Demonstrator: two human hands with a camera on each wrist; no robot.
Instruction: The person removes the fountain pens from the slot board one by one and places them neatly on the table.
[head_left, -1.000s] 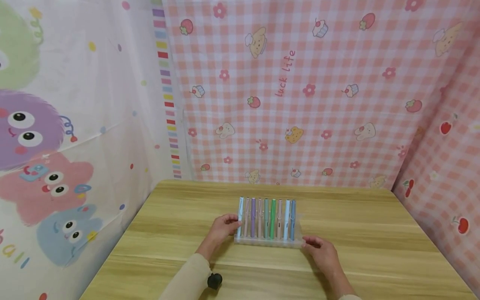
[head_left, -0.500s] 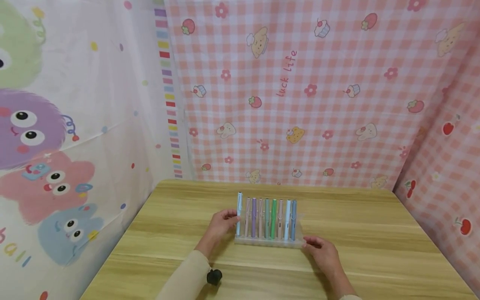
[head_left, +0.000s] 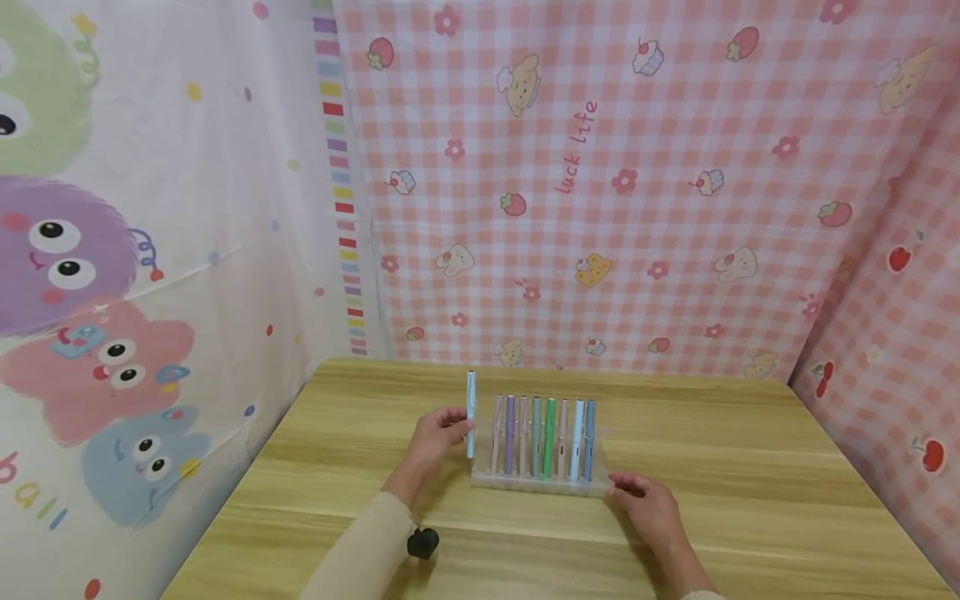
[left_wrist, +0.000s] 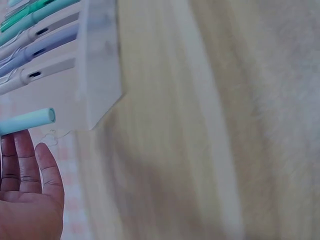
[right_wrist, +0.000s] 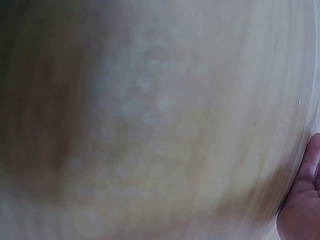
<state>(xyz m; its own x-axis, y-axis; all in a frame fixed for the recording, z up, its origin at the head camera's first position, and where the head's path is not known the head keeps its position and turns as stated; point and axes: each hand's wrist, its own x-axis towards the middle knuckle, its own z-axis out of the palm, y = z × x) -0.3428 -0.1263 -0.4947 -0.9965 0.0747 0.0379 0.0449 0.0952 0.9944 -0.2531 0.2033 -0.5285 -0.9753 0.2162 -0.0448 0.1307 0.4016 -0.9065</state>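
A clear pen stand (head_left: 536, 485) stands on the wooden table, holding a row of upright capped pens in purple, pinkish, green and blue. My left hand (head_left: 433, 437) pinches a light blue pen (head_left: 471, 408) between thumb and fingers, upright just off the stand's left end. In the left wrist view, the pen's lower end (left_wrist: 32, 120) hangs free beside the stand's side (left_wrist: 102, 65), with several fingers (left_wrist: 30, 172) below it. My right hand (head_left: 647, 504) holds the stand's front right corner with thumb and fingers; the right wrist view shows only part of that hand (right_wrist: 300, 205).
The wooden tabletop (head_left: 337, 467) reaches back to a pink checked cloth (head_left: 585, 225). A white cartoon-printed cloth (head_left: 247, 250) hangs at the left, and another checked cloth (head_left: 892, 333) at the right. A small black object (head_left: 423, 543) sits at my left sleeve (head_left: 367, 546).
The light blue pen has come up out of the leftmost place in the stand and moved slightly left with my left hand. My right hand stays at the stand's corner.
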